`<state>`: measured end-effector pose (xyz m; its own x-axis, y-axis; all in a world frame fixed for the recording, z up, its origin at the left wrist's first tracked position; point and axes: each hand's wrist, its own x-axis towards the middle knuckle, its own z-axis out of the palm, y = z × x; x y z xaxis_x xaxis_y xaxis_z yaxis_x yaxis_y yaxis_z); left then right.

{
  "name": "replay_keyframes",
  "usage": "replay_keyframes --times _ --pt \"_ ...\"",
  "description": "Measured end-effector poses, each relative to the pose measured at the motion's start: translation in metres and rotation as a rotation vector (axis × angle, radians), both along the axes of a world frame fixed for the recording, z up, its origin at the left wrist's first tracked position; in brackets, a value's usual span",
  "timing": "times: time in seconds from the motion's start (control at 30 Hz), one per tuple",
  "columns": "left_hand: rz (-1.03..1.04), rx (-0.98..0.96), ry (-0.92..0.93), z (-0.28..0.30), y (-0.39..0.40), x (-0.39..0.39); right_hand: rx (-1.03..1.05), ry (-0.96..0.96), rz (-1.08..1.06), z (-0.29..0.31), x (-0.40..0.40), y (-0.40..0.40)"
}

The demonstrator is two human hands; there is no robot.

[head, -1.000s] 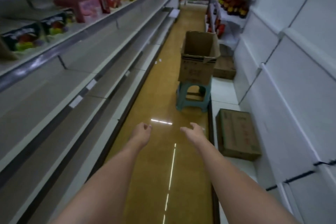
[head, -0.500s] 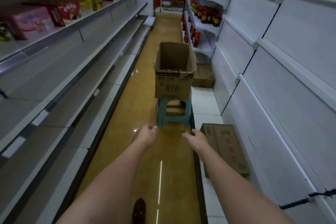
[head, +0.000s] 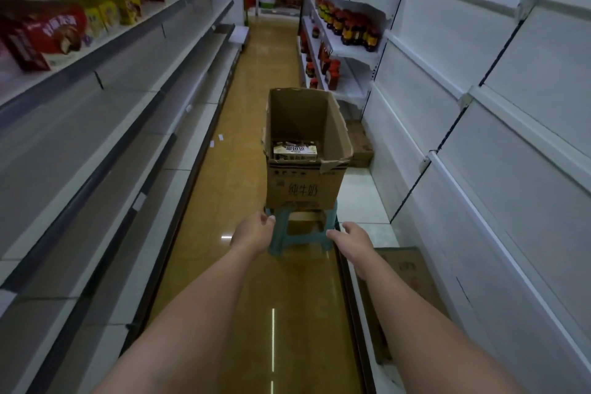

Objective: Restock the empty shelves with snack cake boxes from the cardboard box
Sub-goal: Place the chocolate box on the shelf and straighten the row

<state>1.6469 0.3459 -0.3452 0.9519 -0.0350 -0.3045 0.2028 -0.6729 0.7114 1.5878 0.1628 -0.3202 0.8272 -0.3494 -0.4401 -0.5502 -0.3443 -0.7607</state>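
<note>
An open cardboard box (head: pixel 305 187) stands on a small teal stool (head: pixel 281 233) in the middle of the aisle. A white and brown snack cake box (head: pixel 295 150) lies at its bottom. My left hand (head: pixel 254 232) and my right hand (head: pixel 353 241) reach forward, both empty with fingers apart, just short of the stool and below the box. Red and yellow snack boxes (head: pixel 48 35) stand on the upper left shelf (head: pixel 134 38). The lower left shelves (head: pixel 96 150) are bare.
White shelving (head: pixel 479 112) lines the right side. Bottles (head: pixel 348 25) fill the far right shelves. A closed carton (head: pixel 406 269) lies on the right base shelf, another carton (head: pixel 359 144) behind the box. The glossy yellow floor (head: pixel 236 169) runs ahead.
The view has advanced down the aisle, so the box and stool are now much closer. Both hands have stretched toward the stool. The snack cake box inside has come into sight.
</note>
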Motion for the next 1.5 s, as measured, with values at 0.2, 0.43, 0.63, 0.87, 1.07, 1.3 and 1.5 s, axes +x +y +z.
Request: replay_keyframes --times 0.2,0.43,0.63,0.87,1.07,1.3,1.5 --pt "-0.018 0.007 0.028 -0.012 -0.014 0.069 -0.006 0.003 -0.013 -0.007 0.071 -0.018" --pt "-0.005 0.000 0.036 -0.022 -0.052 0.162 -0.035 0.009 -0.006 -0.016 0.180 -0.064" --pt "0.073 0.041 0.064 -0.018 -0.094 0.248 -0.032 0.012 0.063 -0.014 0.276 -0.111" --pt "0.126 0.053 0.079 -0.032 -0.140 0.335 -0.055 0.066 0.155 -0.029 0.378 -0.150" --pt "0.144 0.081 0.124 -0.058 -0.145 0.408 -0.075 0.154 0.235 -0.054 0.456 -0.153" --pt "0.119 0.124 0.173 -0.096 -0.141 0.503 -0.073 0.194 0.256 -0.075 0.547 -0.151" --pt "0.096 0.140 0.233 -0.135 -0.143 0.568 -0.091 0.264 0.244 -0.111 0.610 -0.154"
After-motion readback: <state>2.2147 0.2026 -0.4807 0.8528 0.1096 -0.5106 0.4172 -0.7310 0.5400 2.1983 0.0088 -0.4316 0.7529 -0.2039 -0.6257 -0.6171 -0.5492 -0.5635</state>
